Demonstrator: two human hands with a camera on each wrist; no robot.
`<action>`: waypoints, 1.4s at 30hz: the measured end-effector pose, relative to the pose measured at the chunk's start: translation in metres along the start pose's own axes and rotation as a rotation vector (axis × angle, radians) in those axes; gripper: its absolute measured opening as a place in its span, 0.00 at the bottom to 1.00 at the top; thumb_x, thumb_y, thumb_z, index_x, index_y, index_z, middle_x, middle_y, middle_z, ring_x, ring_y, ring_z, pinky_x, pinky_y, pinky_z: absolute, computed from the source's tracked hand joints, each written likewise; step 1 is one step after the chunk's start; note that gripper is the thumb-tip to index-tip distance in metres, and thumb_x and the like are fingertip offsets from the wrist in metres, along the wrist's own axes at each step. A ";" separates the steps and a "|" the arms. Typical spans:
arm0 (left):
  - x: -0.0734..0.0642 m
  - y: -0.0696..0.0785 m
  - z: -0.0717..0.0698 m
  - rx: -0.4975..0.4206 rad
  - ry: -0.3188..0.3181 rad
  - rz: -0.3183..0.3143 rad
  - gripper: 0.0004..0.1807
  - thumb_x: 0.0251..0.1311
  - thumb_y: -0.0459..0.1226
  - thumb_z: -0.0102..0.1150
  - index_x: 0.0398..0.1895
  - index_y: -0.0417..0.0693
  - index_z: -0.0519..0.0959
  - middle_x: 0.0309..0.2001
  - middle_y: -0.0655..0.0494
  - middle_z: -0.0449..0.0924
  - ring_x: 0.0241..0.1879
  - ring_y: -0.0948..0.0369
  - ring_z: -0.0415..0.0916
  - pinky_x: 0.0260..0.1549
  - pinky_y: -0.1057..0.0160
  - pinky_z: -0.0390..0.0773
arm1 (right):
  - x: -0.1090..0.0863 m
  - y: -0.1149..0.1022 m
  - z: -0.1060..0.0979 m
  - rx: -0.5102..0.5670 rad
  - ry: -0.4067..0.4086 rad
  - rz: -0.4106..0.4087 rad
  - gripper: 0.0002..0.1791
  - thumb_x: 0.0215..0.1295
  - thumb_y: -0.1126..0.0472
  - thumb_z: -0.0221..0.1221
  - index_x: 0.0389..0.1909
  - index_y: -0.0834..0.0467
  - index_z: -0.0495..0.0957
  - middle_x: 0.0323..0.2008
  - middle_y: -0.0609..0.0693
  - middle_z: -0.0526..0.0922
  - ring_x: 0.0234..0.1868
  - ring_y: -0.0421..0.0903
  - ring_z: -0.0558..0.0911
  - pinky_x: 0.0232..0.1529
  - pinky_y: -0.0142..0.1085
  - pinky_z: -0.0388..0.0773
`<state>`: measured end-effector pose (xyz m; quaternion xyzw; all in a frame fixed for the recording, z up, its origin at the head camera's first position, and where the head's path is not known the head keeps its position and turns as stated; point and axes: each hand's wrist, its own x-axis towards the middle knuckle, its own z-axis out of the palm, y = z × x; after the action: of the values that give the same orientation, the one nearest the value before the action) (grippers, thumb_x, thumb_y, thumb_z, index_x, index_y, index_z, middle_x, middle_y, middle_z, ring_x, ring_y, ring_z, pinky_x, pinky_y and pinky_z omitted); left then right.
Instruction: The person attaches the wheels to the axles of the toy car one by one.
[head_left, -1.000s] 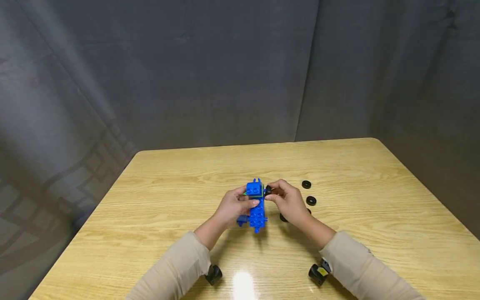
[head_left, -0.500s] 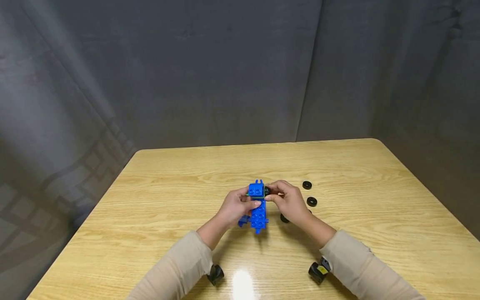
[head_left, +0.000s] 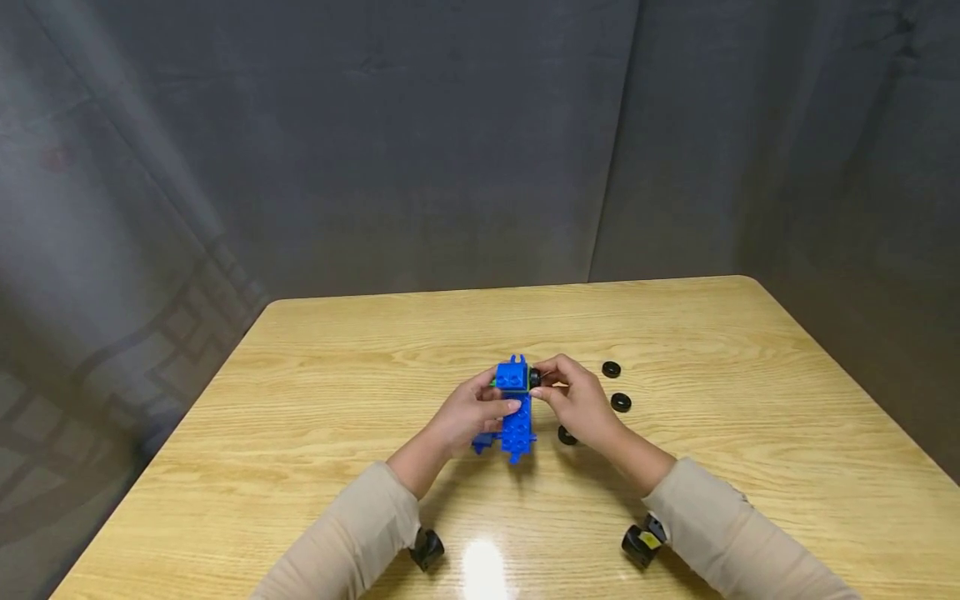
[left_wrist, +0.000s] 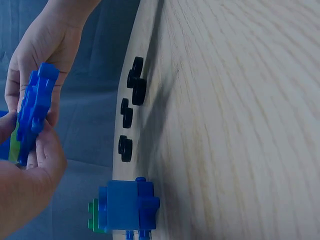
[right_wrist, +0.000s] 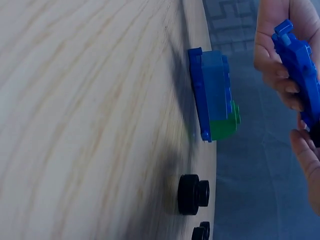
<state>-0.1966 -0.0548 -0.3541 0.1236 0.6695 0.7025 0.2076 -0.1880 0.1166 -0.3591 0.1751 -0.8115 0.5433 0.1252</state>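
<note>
Held above a wooden table [head_left: 337,433], a blue brick toy [head_left: 517,429] fills the space between a person's two hands. We see the left hand [head_left: 468,417] gripping it from the left, thumb laid over the studded deck, while the right hand [head_left: 576,400] pinches a black wheel [head_left: 535,377] between thumb and fingers at the right side of the raised block. A second earlier, we can make out a short blue stub between wheel and block; now the wheel stands right beside the block, and we cannot tell how firmly it is seated.

The left wrist view gives us the toy edge-on, with a green layer [left_wrist: 15,142] that barely shows from above. On the table behind the left hand we find a second blue piece [head_left: 482,440], mostly hidden in the head view; the right wrist view reveals its green part [right_wrist: 225,128].

To the right lie loose wheels [head_left: 620,402]; the edge of another, peeking past the right wrist in the earlier frames, is now covered from above, yet the left wrist view shows us the whole row. Black devices [head_left: 427,550] sit under the beige sleeves [head_left: 352,521], the right one bearing a yellow label [head_left: 649,540] too small for us to read. Behind hangs a dark grey cloth [head_left: 450,150].
</note>
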 end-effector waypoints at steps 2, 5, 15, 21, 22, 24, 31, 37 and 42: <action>-0.001 0.000 0.000 -0.019 -0.019 -0.005 0.33 0.53 0.27 0.52 0.63 0.46 0.55 0.39 0.46 0.72 0.35 0.58 0.74 0.36 0.58 0.74 | 0.000 -0.001 -0.001 0.005 0.005 -0.001 0.12 0.50 0.74 0.57 0.37 0.67 0.70 0.39 0.58 0.75 0.37 0.50 0.76 0.36 0.32 0.75; -0.002 0.000 0.000 -0.031 -0.028 -0.010 0.36 0.51 0.25 0.52 0.64 0.48 0.53 0.41 0.45 0.70 0.35 0.57 0.74 0.35 0.58 0.75 | 0.000 -0.001 -0.002 0.004 0.007 0.000 0.12 0.50 0.74 0.57 0.37 0.67 0.70 0.39 0.59 0.75 0.37 0.50 0.76 0.36 0.32 0.74; -0.005 -0.002 0.002 -0.103 -0.043 -0.012 0.31 0.51 0.23 0.51 0.60 0.36 0.55 0.39 0.50 0.72 0.36 0.57 0.74 0.38 0.55 0.73 | -0.001 -0.005 -0.006 -0.045 -0.025 0.059 0.18 0.52 0.69 0.58 0.46 0.65 0.70 0.38 0.55 0.75 0.35 0.47 0.76 0.33 0.32 0.74; -0.009 -0.003 -0.001 -0.079 -0.037 -0.022 0.30 0.53 0.25 0.51 0.60 0.38 0.55 0.38 0.52 0.73 0.35 0.58 0.74 0.38 0.55 0.73 | -0.004 -0.005 -0.010 -0.042 -0.056 0.059 0.21 0.52 0.66 0.58 0.48 0.65 0.67 0.37 0.56 0.74 0.36 0.47 0.76 0.35 0.34 0.73; -0.009 -0.003 -0.002 -0.076 -0.033 -0.022 0.30 0.53 0.25 0.52 0.60 0.38 0.56 0.39 0.51 0.73 0.35 0.58 0.74 0.38 0.55 0.73 | -0.004 -0.005 -0.011 -0.038 -0.059 0.058 0.21 0.53 0.66 0.58 0.48 0.65 0.67 0.37 0.57 0.74 0.36 0.47 0.76 0.35 0.34 0.73; -0.009 -0.002 -0.003 -0.081 -0.021 -0.018 0.29 0.52 0.25 0.52 0.59 0.38 0.56 0.41 0.50 0.74 0.35 0.57 0.74 0.38 0.55 0.73 | -0.004 -0.004 -0.014 -0.039 -0.061 0.058 0.20 0.53 0.66 0.58 0.47 0.66 0.67 0.37 0.58 0.74 0.36 0.47 0.75 0.36 0.34 0.73; -0.010 0.000 -0.007 -0.121 0.025 -0.027 0.29 0.52 0.24 0.51 0.59 0.38 0.57 0.37 0.51 0.74 0.35 0.57 0.74 0.38 0.57 0.73 | -0.006 0.004 -0.027 -0.095 -0.049 0.070 0.18 0.53 0.66 0.58 0.46 0.65 0.68 0.35 0.54 0.75 0.35 0.46 0.75 0.35 0.33 0.73; -0.012 -0.002 -0.009 -0.132 0.023 -0.016 0.29 0.52 0.24 0.51 0.59 0.37 0.55 0.35 0.48 0.76 0.34 0.57 0.75 0.38 0.57 0.73 | -0.013 0.012 -0.038 -0.138 -0.052 0.085 0.16 0.54 0.66 0.57 0.44 0.64 0.69 0.35 0.54 0.75 0.35 0.46 0.75 0.35 0.35 0.73; -0.013 -0.003 -0.010 -0.155 0.028 -0.013 0.30 0.51 0.24 0.51 0.59 0.37 0.55 0.32 0.52 0.76 0.31 0.58 0.75 0.37 0.58 0.73 | -0.021 0.019 -0.046 -0.160 -0.060 0.114 0.17 0.54 0.64 0.57 0.44 0.65 0.69 0.35 0.56 0.75 0.36 0.47 0.75 0.37 0.36 0.72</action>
<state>-0.1896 -0.0692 -0.3564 0.0929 0.6169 0.7523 0.2118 -0.1769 0.1692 -0.3660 0.1342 -0.8642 0.4776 0.0834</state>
